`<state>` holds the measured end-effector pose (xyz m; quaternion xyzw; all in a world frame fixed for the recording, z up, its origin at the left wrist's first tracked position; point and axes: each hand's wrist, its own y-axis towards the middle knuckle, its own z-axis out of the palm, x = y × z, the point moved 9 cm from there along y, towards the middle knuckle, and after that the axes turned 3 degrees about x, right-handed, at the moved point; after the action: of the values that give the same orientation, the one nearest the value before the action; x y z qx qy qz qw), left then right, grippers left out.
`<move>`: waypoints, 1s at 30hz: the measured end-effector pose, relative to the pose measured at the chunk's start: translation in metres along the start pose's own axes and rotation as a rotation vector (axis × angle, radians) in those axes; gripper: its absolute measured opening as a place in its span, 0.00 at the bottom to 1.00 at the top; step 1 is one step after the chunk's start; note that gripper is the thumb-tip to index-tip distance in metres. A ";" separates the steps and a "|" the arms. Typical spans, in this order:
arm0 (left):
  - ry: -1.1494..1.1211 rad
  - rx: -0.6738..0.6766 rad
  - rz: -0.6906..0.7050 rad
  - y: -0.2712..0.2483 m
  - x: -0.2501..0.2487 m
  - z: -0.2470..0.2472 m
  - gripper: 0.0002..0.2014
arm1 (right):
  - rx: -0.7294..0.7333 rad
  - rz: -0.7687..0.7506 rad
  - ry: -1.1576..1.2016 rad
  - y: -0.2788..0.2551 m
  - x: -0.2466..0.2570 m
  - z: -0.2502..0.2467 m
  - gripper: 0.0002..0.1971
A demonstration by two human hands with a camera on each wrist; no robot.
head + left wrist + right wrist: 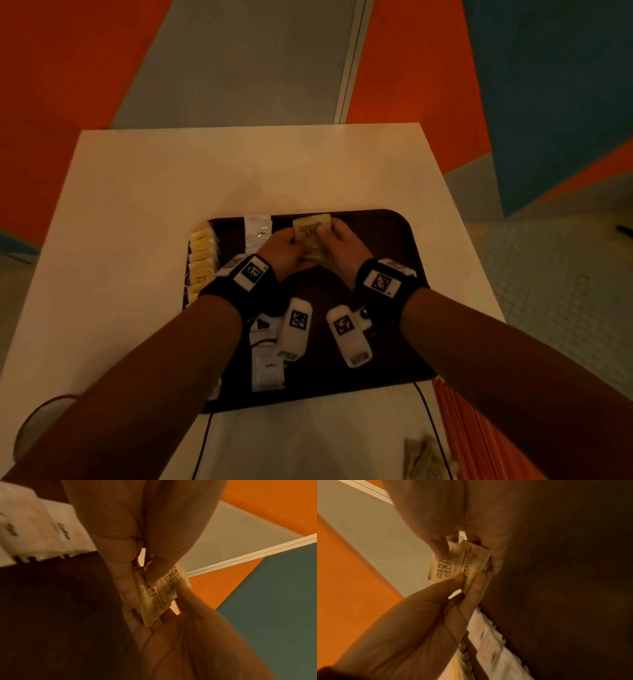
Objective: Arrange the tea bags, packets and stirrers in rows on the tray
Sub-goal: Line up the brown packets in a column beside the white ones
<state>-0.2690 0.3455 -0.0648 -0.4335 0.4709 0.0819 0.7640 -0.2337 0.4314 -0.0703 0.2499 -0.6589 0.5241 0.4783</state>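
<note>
Head view: left hand and right hand together pinch brown sugar packets above the tray.

The dark brown plastic tray looks matt and smooth. The tan paper sugar packets, printed in dark ink, are matt and slightly creased. The white sachets along the tray's far edge have a faint sheen, like coated paper or film. The yellow tea bag envelopes look papery. The pale table is smooth, with a soft, low gloss.
</note>
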 end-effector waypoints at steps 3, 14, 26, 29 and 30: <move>-0.038 -0.035 -0.032 0.022 0.001 -0.005 0.15 | -0.097 0.018 -0.203 0.019 0.009 -0.012 0.12; 0.275 -0.121 0.026 0.042 -0.003 -0.012 0.13 | -0.259 0.071 -0.364 0.037 -0.001 -0.048 0.09; 0.800 -0.240 0.116 0.027 -0.025 -0.026 0.11 | -0.144 0.195 -0.269 0.026 -0.005 -0.045 0.11; 0.777 -0.204 0.084 0.022 -0.017 -0.026 0.04 | -0.122 0.241 -0.291 0.021 -0.009 -0.044 0.12; 0.775 -0.187 0.076 0.019 -0.014 -0.025 0.04 | -0.113 0.256 -0.304 0.019 -0.011 -0.044 0.12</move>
<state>-0.3031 0.3428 -0.0690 -0.4823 0.7304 -0.0169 0.4834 -0.2290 0.4768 -0.0889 0.2129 -0.7781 0.4992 0.3161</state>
